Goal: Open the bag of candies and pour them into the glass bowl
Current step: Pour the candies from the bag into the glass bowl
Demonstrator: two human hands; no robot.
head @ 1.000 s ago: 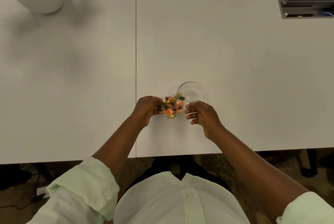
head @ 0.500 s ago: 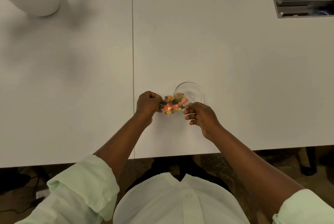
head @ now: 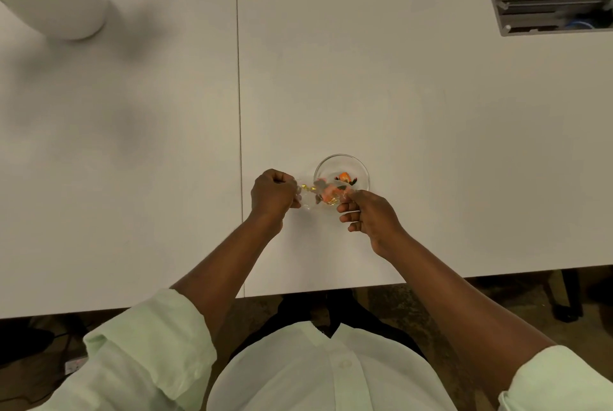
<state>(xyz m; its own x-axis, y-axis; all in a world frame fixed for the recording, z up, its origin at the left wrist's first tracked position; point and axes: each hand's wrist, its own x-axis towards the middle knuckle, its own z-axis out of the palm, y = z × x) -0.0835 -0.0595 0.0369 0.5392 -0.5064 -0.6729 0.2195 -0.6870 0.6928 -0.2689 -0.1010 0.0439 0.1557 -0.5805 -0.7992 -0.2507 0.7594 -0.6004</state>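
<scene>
Pinching opposite ends of the clear candy bag, the fisted left hand and the right hand hold it tilted over the glass bowl's near rim; some candies lie inside. No label is readable.

No legible text, label, brand, number or sign is found on any surface in view, the bag being clear and blurred and showing no print that can be read.
</scene>
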